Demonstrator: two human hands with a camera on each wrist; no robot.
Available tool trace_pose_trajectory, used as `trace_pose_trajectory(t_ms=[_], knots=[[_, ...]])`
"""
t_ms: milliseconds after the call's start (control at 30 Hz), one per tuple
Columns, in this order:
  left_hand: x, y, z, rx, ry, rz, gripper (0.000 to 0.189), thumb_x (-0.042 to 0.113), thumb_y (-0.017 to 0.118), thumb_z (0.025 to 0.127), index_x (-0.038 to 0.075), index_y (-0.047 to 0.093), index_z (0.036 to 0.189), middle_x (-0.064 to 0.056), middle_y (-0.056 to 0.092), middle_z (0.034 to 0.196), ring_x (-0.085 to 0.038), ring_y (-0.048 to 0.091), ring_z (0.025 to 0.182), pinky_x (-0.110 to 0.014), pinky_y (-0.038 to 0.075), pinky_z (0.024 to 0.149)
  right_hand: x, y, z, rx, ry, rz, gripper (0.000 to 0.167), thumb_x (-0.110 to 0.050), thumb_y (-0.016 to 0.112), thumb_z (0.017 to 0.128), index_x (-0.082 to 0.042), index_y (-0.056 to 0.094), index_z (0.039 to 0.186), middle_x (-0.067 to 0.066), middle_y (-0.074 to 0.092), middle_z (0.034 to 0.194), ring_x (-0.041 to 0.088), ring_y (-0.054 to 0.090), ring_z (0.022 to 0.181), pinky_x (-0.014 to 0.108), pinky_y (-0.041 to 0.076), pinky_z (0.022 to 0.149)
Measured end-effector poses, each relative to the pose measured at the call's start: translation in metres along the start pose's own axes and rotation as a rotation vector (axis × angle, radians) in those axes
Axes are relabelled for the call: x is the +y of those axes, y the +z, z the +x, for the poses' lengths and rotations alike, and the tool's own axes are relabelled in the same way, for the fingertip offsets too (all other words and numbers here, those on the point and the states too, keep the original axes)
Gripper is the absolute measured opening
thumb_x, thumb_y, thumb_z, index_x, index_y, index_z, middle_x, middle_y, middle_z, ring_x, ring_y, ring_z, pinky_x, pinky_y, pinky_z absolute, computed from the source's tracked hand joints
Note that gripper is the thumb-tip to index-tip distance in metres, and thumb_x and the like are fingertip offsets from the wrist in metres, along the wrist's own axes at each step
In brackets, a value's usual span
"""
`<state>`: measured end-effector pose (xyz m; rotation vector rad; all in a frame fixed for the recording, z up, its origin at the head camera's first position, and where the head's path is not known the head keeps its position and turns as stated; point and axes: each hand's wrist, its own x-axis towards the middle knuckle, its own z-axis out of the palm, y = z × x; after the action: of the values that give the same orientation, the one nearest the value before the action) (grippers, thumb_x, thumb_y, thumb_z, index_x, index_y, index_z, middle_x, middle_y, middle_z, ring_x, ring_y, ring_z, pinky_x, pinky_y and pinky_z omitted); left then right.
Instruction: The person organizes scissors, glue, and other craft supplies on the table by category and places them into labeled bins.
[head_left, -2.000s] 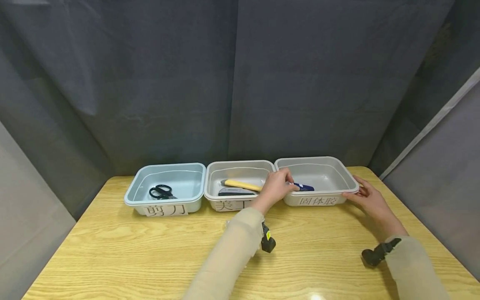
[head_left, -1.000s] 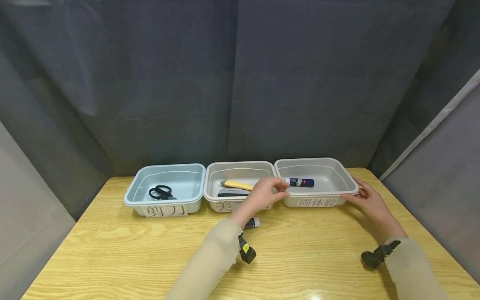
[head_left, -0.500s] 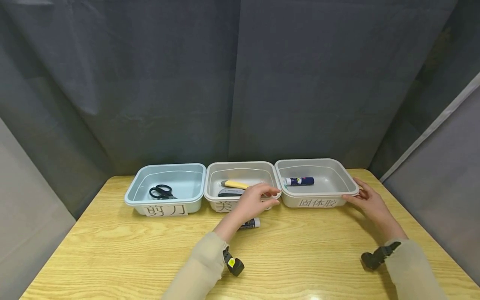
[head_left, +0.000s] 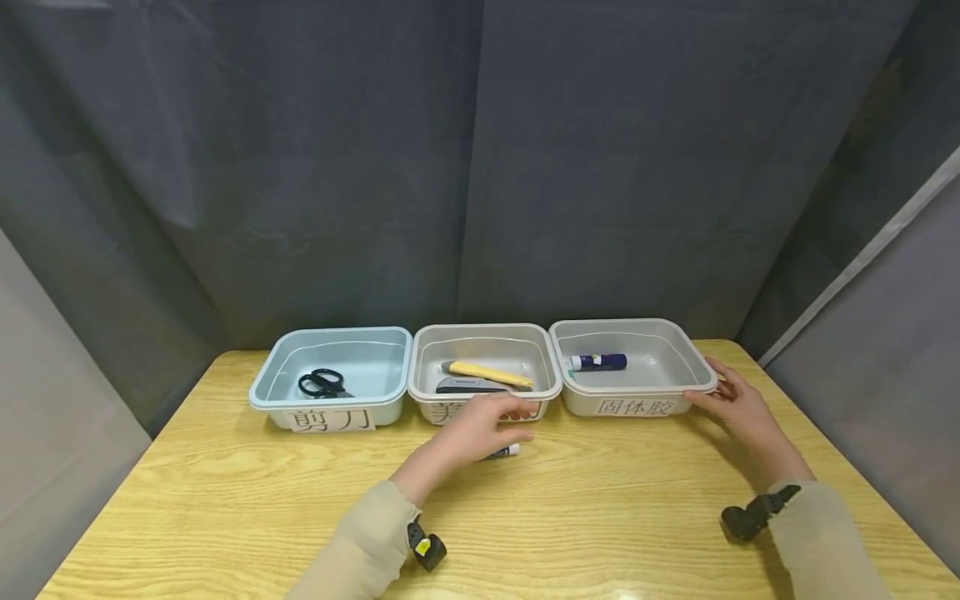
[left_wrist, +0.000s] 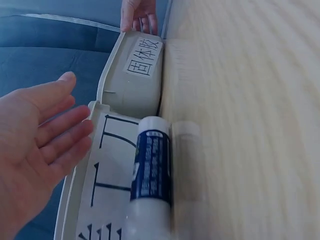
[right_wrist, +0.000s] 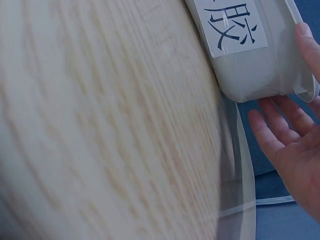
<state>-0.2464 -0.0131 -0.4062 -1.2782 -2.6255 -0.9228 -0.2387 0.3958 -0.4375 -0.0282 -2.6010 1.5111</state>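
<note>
My left hand (head_left: pixel 478 429) is over the table before the middle grey bin (head_left: pixel 551 385), fingers loosely extended and holding nothing. Partly behind it in the head view, a dark blue glue stick (left_wrist: pixel 151 165) with white ends lies on the table along the bin's labelled front. My right hand (head_left: pixel 738 408) holds the front right corner of the right grey bin (head_left: pixel 637 389), its thumb (right_wrist: pixel 306 37) at the rim and other fingers by the side. Inside that bin lies another blue glue stick (head_left: pixel 600 362) with a white cap.
A yellow utility knife (head_left: pixel 487 372) and a grey one (head_left: pixel 467 385) lie in the middle bin. Black-handled scissors (head_left: pixel 322 383) lie in the light blue bin (head_left: pixel 262 400) at left. The bins stand in a row by a dark curtain (head_left: pixel 337 167).
My left hand let go of the glue stick in the right bin, then drew back leftward and toward me. The right hand has stayed at its bin's corner.
</note>
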Motion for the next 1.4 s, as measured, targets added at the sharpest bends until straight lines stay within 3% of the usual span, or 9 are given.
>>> trace_pose_trajectory(t_ms=[233,500,733,900,1233,1400], knots=[[-0.006,0.001,-0.019,-0.124,-0.029,0.151,0.045,0.04,0.063,0.083,0.017,0.058,0.122,0.004,0.059,0.121,-0.012,0.053,0.114,-0.028,0.039,0.098,0.0,-0.001,0.001,-0.004,0.001,-0.006,0.082,-0.032,0.061,0.086,-0.006,0.011,0.146,0.034,0.028,0.139,-0.02,0.041,0.092,0.004,0.042,0.073],[-0.013,0.002,-0.031,-0.167,-0.06,0.172,0.048,0.038,0.066,0.081,0.015,0.057,0.122,0.001,0.059,0.117,-0.015,0.054,0.107,-0.032,0.042,0.094,-0.001,-0.002,0.0,-0.007,0.004,-0.026,0.082,-0.033,0.06,0.087,-0.007,0.01,0.146,0.033,0.029,0.139,-0.02,0.04,0.093,0.004,0.041,0.073],[-0.018,0.0,-0.037,-0.199,-0.168,0.172,0.051,0.036,0.069,0.079,0.015,0.056,0.124,-0.001,0.058,0.118,-0.016,0.053,0.105,-0.033,0.041,0.094,0.0,-0.001,0.0,-0.012,-0.017,-0.005,0.081,-0.029,0.06,0.087,-0.005,0.009,0.146,0.035,0.028,0.138,-0.02,0.041,0.093,0.005,0.042,0.072],[-0.018,0.0,-0.038,-0.223,-0.205,0.153,0.055,0.03,0.072,0.076,0.015,0.054,0.126,-0.003,0.058,0.118,-0.016,0.053,0.101,-0.033,0.042,0.092,0.001,-0.002,0.0,-0.001,-0.008,-0.008,0.081,-0.03,0.06,0.087,-0.007,0.011,0.146,0.034,0.029,0.138,-0.021,0.041,0.091,0.005,0.042,0.073],[-0.02,0.002,-0.038,-0.251,-0.16,0.178,0.052,0.021,0.072,0.077,0.022,0.053,0.126,-0.003,0.057,0.119,-0.019,0.052,0.109,-0.035,0.04,0.096,-0.004,-0.002,-0.001,-0.001,0.015,-0.012,0.083,-0.034,0.061,0.086,-0.006,0.011,0.146,0.033,0.029,0.139,-0.019,0.04,0.092,0.004,0.041,0.072],[-0.021,0.004,-0.038,-0.256,-0.155,0.151,0.05,0.022,0.071,0.077,0.024,0.055,0.124,0.0,0.058,0.112,-0.014,0.052,0.102,-0.033,0.042,0.092,-0.005,-0.001,-0.002,-0.008,0.013,-0.005,0.082,-0.031,0.061,0.086,-0.006,0.01,0.146,0.033,0.029,0.139,-0.019,0.04,0.092,0.004,0.041,0.072]])
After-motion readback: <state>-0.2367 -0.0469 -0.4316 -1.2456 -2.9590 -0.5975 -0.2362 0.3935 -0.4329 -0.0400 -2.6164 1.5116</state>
